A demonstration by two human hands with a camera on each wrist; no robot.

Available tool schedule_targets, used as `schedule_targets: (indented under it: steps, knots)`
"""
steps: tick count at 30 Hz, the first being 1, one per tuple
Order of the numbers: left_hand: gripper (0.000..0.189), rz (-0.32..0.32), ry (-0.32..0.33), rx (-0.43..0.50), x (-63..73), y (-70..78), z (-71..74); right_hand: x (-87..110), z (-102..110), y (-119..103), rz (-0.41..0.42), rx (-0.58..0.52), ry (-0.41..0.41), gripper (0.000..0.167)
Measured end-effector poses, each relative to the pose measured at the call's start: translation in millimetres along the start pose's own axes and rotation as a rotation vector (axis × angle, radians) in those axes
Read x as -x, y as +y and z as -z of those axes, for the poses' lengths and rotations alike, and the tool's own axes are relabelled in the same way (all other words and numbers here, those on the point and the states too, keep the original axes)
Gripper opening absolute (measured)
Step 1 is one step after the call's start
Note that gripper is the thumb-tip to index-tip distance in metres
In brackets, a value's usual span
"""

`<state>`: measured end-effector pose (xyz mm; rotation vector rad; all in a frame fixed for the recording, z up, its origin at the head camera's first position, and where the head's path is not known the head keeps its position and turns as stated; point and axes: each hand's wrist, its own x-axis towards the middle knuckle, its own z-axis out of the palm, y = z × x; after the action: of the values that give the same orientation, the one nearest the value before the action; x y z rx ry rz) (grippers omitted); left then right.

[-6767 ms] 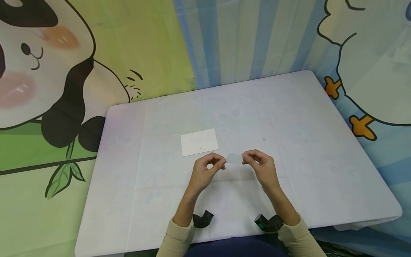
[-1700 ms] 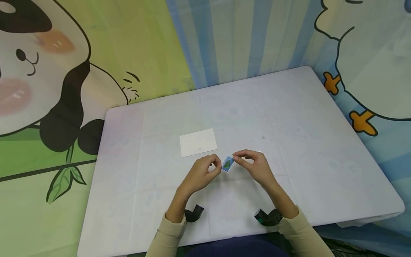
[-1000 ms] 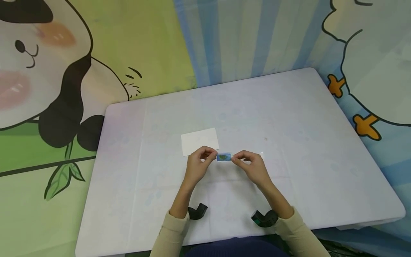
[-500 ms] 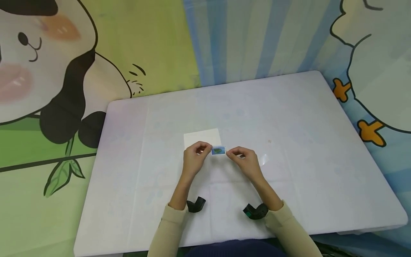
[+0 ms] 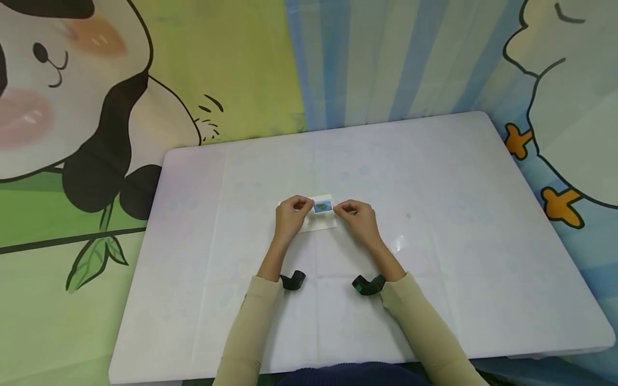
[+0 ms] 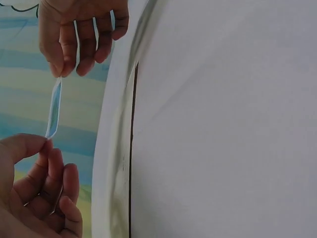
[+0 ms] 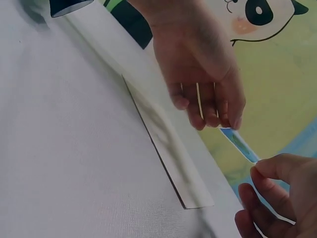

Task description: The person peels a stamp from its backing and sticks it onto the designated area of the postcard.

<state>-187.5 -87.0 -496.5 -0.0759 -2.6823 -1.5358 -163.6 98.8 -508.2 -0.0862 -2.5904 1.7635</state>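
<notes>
A small stamp (image 5: 323,206), a blue and green picture with a white border, is stretched between my two hands. My left hand (image 5: 289,219) pinches its left end between thumb and forefinger. At the opposite end, the thumb and forefinger of my right hand (image 5: 358,221) pinch it too. Both wrist views show the stamp (image 6: 54,109) held in the air, slightly bowed. Below it a blank white card (image 5: 321,222) lies on the table, partly covered by the left hand. In the right wrist view, a shadow crosses the card (image 7: 163,144).
A clear plastic piece (image 5: 398,244) lies on the white-clothed table (image 5: 458,214), right of the right hand. Black wrist cameras (image 5: 369,285) project from both wrists. Printed curtains (image 5: 251,69) with cartoon animals stand behind the table and at its sides.
Earlier a translucent piece was between the hands; then the blue stamp showed there. Both hands have since carried the stamp forward and left, over the card. The clear plastic now shows at the right.
</notes>
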Motion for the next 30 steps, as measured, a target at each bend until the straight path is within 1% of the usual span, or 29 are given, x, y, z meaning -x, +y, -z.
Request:
schedule_targets:
  steps: [5,9,13,16,18,22,30]
  knots:
    - [0.018,0.049,0.006,-0.039,-18.1,-6.8,-4.1,-16.9,-8,7,-0.005,0.062,0.012,0.022]
    - [0.019,0.081,-0.007,-0.075,-27.9,-13.7,-8.1,-26.1,-16,14,-0.008,0.098,0.028,0.021]
    - [0.021,0.113,-0.028,-0.097,-30.7,-20.1,-10.9,-27.4,-20,17,0.014,0.148,0.065,0.019]
    - [0.021,0.119,-0.027,-0.106,-30.7,-22.9,-12.1,-26.2,-22,18,0.028,0.199,0.101,0.019]
    - [0.021,0.119,-0.022,-0.111,-30.7,-24.1,-12.5,-25.6,-24,18,0.033,0.227,0.111,0.020]
    - [0.021,0.115,-0.024,-0.112,-30.8,-24.8,-13.0,-27.0,-26,19,0.044,0.276,0.115,0.020]
    - [0.020,0.115,-0.015,-0.145,-32.2,-24.6,-14.2,-30.4,-24,19,0.041,0.294,0.105,0.019]
